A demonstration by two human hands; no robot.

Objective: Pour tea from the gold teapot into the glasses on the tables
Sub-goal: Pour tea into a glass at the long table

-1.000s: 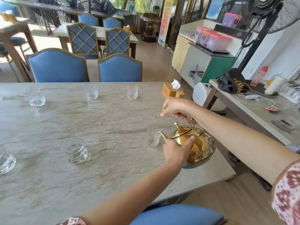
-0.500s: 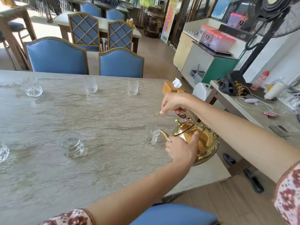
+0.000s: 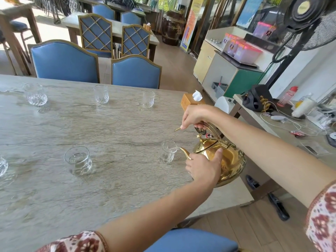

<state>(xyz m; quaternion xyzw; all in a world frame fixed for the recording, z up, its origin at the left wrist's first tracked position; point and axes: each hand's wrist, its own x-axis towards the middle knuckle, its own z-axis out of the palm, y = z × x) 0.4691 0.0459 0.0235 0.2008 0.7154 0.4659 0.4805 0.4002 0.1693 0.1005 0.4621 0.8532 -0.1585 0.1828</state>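
The gold teapot [image 3: 231,160] hangs tilted over the stone table [image 3: 91,188] near its right edge. Its spout touches the rim of a small clear glass [image 3: 168,151]. My right hand [image 3: 194,116] grips the teapot's top handle. My left hand [image 3: 204,170] presses against the pot's body and lid from the near side. Another glass [image 3: 78,160] holding clear liquid stands to the left. Three more glasses [image 3: 148,99] [image 3: 101,94] [image 3: 35,94] line the far side, and one [image 3: 2,167] is cut off at the left edge.
A wooden tissue box [image 3: 190,101] stands just behind my right hand. Blue chairs [image 3: 135,72] line the far side, and one blue seat [image 3: 192,240] is below me. A cluttered side table [image 3: 291,124] and a standing fan [image 3: 309,24] are to the right.
The teapot has tipped further toward the small glass, its spout now at the rim. Both hands stayed on the pot. The view shifted down and closer.
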